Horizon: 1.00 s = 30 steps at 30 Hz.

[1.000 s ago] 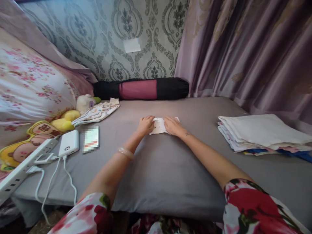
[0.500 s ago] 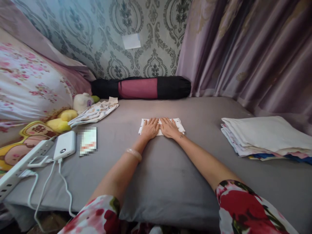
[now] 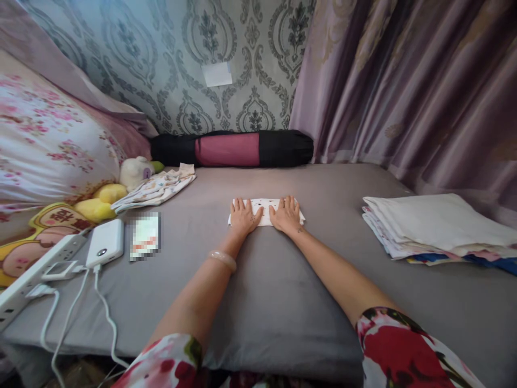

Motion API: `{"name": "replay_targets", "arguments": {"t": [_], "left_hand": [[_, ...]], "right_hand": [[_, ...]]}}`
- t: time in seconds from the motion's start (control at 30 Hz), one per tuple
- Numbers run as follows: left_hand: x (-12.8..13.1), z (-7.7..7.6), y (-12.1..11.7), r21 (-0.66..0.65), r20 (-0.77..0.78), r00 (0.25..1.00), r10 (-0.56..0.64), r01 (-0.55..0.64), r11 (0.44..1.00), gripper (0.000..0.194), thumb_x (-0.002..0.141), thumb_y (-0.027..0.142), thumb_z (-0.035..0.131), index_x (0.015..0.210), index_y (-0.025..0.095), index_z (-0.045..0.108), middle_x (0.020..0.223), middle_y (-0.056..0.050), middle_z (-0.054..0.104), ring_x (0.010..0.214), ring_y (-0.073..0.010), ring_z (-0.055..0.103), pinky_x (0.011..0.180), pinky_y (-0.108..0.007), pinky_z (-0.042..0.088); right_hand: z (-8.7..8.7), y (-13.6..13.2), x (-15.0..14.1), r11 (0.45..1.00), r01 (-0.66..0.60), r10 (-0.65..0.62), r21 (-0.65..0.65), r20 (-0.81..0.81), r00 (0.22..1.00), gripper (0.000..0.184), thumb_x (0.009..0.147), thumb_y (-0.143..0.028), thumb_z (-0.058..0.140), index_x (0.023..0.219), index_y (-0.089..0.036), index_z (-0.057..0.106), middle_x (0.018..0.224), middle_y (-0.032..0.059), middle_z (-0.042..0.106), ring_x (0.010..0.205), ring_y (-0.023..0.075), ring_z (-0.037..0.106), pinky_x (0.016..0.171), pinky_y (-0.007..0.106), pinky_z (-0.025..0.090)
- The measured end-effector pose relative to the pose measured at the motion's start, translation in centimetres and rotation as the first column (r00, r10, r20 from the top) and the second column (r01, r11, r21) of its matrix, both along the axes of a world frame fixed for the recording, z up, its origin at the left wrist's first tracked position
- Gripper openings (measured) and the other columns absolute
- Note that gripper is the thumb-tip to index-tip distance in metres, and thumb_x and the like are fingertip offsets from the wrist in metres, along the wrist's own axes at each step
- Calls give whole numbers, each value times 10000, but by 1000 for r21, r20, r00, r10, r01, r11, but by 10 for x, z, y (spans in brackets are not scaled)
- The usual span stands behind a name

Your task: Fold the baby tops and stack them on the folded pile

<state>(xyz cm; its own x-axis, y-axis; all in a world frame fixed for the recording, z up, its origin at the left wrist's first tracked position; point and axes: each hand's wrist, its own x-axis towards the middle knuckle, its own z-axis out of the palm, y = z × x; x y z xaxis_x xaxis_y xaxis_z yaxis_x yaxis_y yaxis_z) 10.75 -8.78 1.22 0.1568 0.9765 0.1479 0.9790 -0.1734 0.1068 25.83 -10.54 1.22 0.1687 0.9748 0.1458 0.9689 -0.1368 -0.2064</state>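
Resting flat on a small white cloth [image 3: 265,217] with dark spots, the left hand [image 3: 244,217] and right hand [image 3: 285,216] are side by side. Their fingers [image 3: 242,205] are stretched out and a little spread. The folded cloth lies on the gray sheet [image 3: 278,296], and a bit of it shows between the hands. A stack of cloths [image 3: 436,221] sits to the right, and a long black and pink bag [image 3: 228,149] lies by the wall [image 3: 169,70].
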Motion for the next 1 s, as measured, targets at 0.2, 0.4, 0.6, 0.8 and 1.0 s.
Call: {"name": "replay_targets", "arguments": {"t": [0.2, 0.4, 0.6, 0.8, 1.0], "left_hand": [[0, -2, 3, -36, 1, 1000, 0, 0, 999, 804, 916, 626, 199, 1461, 54, 346, 1530, -243, 307, 1440, -391, 211, 1157, -514, 157], [1, 2, 1, -37, -1, 1000, -5, 5, 999, 779, 921, 623, 214, 1450, 69, 353, 1524, -232, 328, 1438, -381, 218, 1150, -506, 174], [-14, 17, 4, -54, -15, 993, -115, 114, 992, 691, 944, 599, 201, 1325, 105, 496, 1447, -220, 442, 1387, -348, 333, 1115, -508, 255], [-37, 10, 8, -40, 22, 989, -147, 148, 988, 619, 968, 528, 212, 1384, 141, 457, 1526, -160, 361, 1440, -306, 258, 1152, -513, 208], [-41, -3, 13, -28, 109, 984, -143, 147, 989, 625, 957, 517, 275, 1407, 116, 443, 1533, -159, 351, 1443, -310, 257, 1154, -468, 244]], "right_hand": [[1, -1, 1, 1000, -18, 18, -8, 10, 1000, 682, 963, -460, 297, 1438, 24, 372, 1513, 251, 325, 1428, 347, 219, 1144, 491, 121], [2, -1, -1, 1000, -11, 11, -26, 6, 1000, 680, 963, -457, 289, 1443, 19, 362, 1524, 244, 307, 1436, 342, 194, 1147, 498, 107], [15, 1, 15, 985, -102, 101, -143, -12, 995, 685, 984, -493, 205, 1458, -23, 361, 1542, 211, 292, 1446, 316, 187, 1157, 508, 112], [15, -5, 40, 973, -208, 215, -101, 63, 975, 636, 998, -452, 189, 1471, -59, 354, 1567, 173, 254, 1460, 280, 162, 1169, 512, 93], [8, -6, 42, 972, -210, 216, -101, 48, 975, 629, 994, -447, 186, 1470, -76, 362, 1557, 153, 294, 1451, 279, 193, 1155, 475, 193]]}}
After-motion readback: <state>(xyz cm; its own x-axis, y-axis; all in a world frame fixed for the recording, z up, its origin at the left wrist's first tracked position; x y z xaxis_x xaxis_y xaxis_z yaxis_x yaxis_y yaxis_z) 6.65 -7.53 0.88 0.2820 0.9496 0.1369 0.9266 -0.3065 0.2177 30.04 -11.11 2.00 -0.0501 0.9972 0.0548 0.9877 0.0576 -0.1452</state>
